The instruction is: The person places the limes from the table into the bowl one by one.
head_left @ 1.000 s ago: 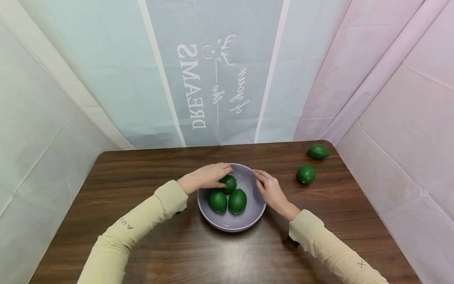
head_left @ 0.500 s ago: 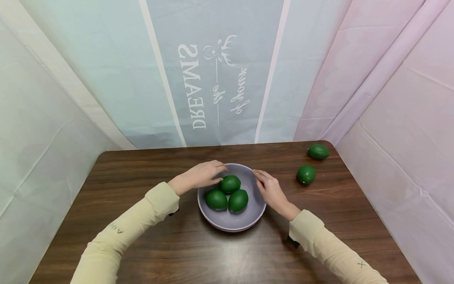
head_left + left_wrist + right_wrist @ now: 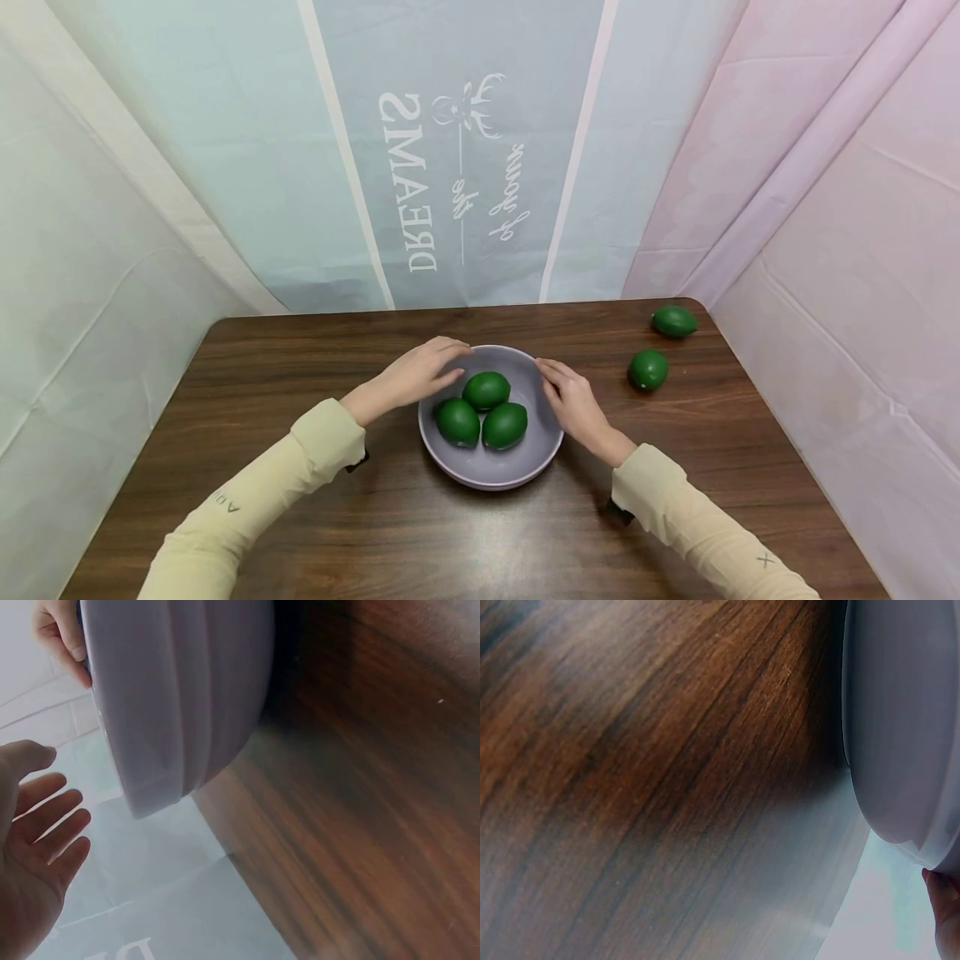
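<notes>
A lavender bowl (image 3: 491, 475) stands on the table with three green limes in it: one at the back (image 3: 487, 390), one at the left (image 3: 457, 422) and one at the right (image 3: 505, 426). My left hand (image 3: 416, 372) hovers over the bowl's back-left rim. Its fingers are spread and hold nothing; the left wrist view shows the palm (image 3: 34, 877) apart from the bowl's side (image 3: 172, 697). At the opposite rim, my right hand (image 3: 577, 408) grips the bowl's edge, thumb on the inner side. Only its fingertips (image 3: 943, 900) show in the right wrist view.
Two more limes lie at the table's back right, one near the corner (image 3: 674, 321) and one closer to the bowl (image 3: 648, 369). A pale printed cloth (image 3: 465, 283) hangs behind the brown wooden table (image 3: 300, 358), with white cloth walls at both sides.
My left hand has let go of the back lime and drawn away leftward to the rim. The limes in the bowl have rolled slightly. My right hand has stayed at the rim.
</notes>
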The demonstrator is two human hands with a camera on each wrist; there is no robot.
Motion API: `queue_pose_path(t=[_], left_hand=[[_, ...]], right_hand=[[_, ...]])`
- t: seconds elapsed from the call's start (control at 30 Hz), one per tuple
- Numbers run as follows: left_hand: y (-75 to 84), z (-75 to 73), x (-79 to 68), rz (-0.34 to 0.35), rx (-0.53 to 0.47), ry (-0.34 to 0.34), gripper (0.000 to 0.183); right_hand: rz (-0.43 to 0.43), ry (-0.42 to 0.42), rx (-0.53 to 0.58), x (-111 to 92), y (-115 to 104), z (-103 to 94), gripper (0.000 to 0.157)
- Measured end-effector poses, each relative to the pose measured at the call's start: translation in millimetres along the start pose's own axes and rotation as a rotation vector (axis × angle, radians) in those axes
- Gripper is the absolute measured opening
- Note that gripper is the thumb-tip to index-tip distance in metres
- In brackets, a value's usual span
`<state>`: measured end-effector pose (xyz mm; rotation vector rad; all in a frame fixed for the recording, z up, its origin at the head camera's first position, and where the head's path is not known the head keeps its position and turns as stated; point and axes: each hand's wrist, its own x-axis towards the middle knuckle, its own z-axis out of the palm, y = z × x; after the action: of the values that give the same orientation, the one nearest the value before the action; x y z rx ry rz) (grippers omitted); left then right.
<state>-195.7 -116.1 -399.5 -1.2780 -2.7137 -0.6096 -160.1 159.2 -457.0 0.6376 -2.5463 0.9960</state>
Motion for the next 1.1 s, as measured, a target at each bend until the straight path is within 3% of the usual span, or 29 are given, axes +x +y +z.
queue_pose_path(t=[0.33, 0.5, 0.9, 1.1], left_hand=[[-2.4, 5.5, -12.3, -0.160, -0.095, 0.075, 0.036], [-2.6, 10.0, -16.8, -0.204, -0.163, 0.139, 0.036], [-4.3, 29.7, -25.4, -0.184, -0.241, 0.263, 0.034], [-5.9, 38.0, -28.7, -0.193, -0.255, 0.275, 0.034]], right_hand=[[0.005, 0.000, -0.001, 0.5, -0.4, -0.1, 0.031], [0.011, 0.008, 0.002, 0.3, -0.3, -0.5, 0.031], [-0.001, 0.008, -0.008, 0.9, 0.3, 0.9, 0.031], [-0.008, 0.015, -0.015, 1.1, 0.2, 0.7, 0.031]])
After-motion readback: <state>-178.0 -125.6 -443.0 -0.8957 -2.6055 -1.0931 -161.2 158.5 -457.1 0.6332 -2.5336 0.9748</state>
